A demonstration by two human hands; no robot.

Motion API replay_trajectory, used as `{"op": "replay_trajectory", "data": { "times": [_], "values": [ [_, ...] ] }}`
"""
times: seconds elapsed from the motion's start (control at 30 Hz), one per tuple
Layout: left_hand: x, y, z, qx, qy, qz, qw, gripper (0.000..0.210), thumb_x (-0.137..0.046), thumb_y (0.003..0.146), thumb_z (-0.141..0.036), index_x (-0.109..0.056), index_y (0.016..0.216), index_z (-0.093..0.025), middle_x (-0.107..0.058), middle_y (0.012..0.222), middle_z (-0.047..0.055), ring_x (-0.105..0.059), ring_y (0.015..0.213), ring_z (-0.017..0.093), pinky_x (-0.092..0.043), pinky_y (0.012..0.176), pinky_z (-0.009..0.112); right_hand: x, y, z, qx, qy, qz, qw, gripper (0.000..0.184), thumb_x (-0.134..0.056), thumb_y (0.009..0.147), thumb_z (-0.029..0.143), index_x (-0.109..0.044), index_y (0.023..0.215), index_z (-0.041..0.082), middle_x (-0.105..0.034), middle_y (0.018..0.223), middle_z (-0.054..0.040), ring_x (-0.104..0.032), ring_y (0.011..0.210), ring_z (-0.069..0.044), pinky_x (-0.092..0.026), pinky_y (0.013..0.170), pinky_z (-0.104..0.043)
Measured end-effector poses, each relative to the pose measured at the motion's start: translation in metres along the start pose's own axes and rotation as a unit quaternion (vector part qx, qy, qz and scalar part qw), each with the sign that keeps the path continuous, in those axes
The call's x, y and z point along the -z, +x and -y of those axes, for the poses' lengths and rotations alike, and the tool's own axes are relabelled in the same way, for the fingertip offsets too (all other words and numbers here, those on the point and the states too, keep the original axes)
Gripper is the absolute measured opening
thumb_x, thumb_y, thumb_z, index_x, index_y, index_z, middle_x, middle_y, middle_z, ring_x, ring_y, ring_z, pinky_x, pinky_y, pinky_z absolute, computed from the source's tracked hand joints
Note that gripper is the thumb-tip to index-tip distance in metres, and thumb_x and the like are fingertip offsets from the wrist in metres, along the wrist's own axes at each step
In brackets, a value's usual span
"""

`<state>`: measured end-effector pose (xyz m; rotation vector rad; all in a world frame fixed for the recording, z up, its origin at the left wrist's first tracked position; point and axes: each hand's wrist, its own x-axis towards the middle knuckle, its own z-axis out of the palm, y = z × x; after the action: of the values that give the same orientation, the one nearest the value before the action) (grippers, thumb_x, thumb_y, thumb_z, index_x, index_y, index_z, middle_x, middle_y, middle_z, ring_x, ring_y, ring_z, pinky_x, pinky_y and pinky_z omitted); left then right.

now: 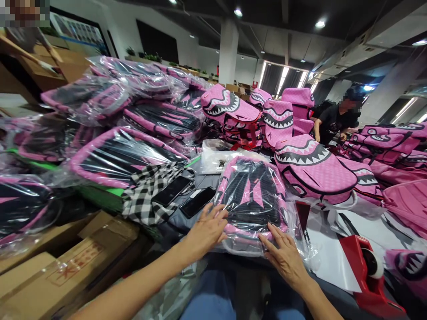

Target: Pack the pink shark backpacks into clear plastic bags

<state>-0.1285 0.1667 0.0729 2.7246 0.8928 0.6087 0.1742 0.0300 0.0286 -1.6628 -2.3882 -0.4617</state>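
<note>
The left hand (207,229) and right hand (285,251), fingers loosely spread, rest on the near corners of one bagged backpack (251,195), which lies between two phones (196,204) and one red tape dispenser (353,255).

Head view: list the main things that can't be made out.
All in the head view:
Bagged backpack: front hidden beneath its own back panel.
Left hand, right hand: palms hidden behind their backs.
Cardboard box: partly cut off by the picture's edge.
</note>
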Motion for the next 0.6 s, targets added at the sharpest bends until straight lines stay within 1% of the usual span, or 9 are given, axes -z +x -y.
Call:
{"op": "replay_trajectory", "data": {
  "times": [0.1,0.2,0.3,0.37,0.4,0.5,0.57,0.6],
  "values": [
    [0.013,-0.008,0.022,0.042,-0.031,0.033,0.998,0.010,-0.074,0.088,-0.022,-0.064,0.086,-0.024,-0.069,0.116,0.003,-0.049,0.131,0.030,-0.016,0.116,0.055,0.000,0.001,-0.001,-0.004,0.006,-0.011,1.000,0.067,-0.058,0.098,0.025,-0.032,0.157,0.040,-0.038,0.162,-0.0129,-0.046,0.142,-0.029,-0.047,0.102,-0.045],
    [0.024,-0.006,0.033,0.085,-0.075,0.051,0.992,0.010,-0.072,0.090,-0.031,-0.066,0.086,-0.023,-0.070,0.114,0.003,-0.053,0.124,0.029,-0.022,0.111,0.052,-0.003,0.000,0.001,-0.012,0.011,-0.028,0.999,0.065,-0.056,0.098,0.024,-0.034,0.157,0.039,-0.041,0.160,-0.0120,-0.048,0.140,-0.028,-0.048,0.101,-0.045],
    [0.029,-0.003,0.034,0.068,-0.098,0.076,0.990,0.021,-0.076,0.086,-0.043,-0.068,0.088,-0.024,-0.067,0.121,0.005,-0.051,0.125,0.030,-0.023,0.110,0.050,-0.008,-0.001,0.002,-0.022,0.013,-0.040,0.999,0.063,-0.056,0.098,0.022,-0.037,0.156,0.039,-0.044,0.159,-0.0111,-0.049,0.139,-0.028,-0.048,0.101,-0.045],
    [0.029,-0.003,0.035,0.054,-0.118,0.093,0.987,0.022,-0.077,0.084,-0.044,-0.068,0.082,-0.024,-0.065,0.124,0.005,-0.047,0.128,0.031,-0.022,0.110,0.049,-0.009,0.000,0.001,-0.029,0.020,-0.039,0.999,0.063,-0.057,0.097,0.022,-0.038,0.155,0.040,-0.045,0.158,-0.0104,-0.050,0.139,-0.028,-0.048,0.101,-0.045],
    [0.028,-0.003,0.037,0.060,-0.136,0.097,0.984,0.022,-0.076,0.084,-0.043,-0.068,0.079,-0.023,-0.065,0.125,0.004,-0.046,0.128,0.030,-0.023,0.109,0.048,-0.008,0.001,0.001,-0.032,0.028,-0.038,0.998,0.062,-0.056,0.097,0.022,-0.039,0.154,0.040,-0.045,0.158,-0.0098,-0.049,0.139,-0.028,-0.047,0.101,-0.045],
    [0.022,-0.003,0.046,0.108,-0.208,0.097,0.967,0.020,-0.071,0.086,-0.041,-0.068,0.076,-0.023,-0.064,0.125,0.003,-0.046,0.127,0.029,-0.026,0.109,0.047,0.003,0.004,0.000,-0.040,0.091,-0.043,0.994,0.055,-0.052,0.100,0.025,-0.042,0.152,0.041,-0.044,0.159,-0.0071,-0.048,0.141,-0.026,-0.047,0.104,-0.045],
    [0.015,0.000,0.052,0.135,-0.243,0.091,0.956,0.021,-0.071,0.084,-0.043,-0.069,0.077,-0.023,-0.064,0.125,0.003,-0.047,0.126,0.029,-0.027,0.110,0.047,0.012,-0.002,0.004,-0.079,0.171,-0.072,0.979,0.049,-0.049,0.102,0.032,-0.046,0.151,0.038,-0.045,0.159,-0.0063,-0.046,0.143,-0.026,-0.045,0.109,-0.046],
    [0.012,0.002,0.055,0.142,-0.252,0.087,0.953,0.022,-0.072,0.082,-0.044,-0.068,0.076,-0.023,-0.063,0.125,0.003,-0.047,0.126,0.029,-0.028,0.110,0.046,0.016,-0.009,0.007,-0.120,0.213,-0.097,0.965,0.047,-0.049,0.102,0.037,-0.049,0.149,0.036,-0.046,0.157,-0.0064,-0.046,0.143,-0.026,-0.045,0.110,-0.046]
  ]
}}
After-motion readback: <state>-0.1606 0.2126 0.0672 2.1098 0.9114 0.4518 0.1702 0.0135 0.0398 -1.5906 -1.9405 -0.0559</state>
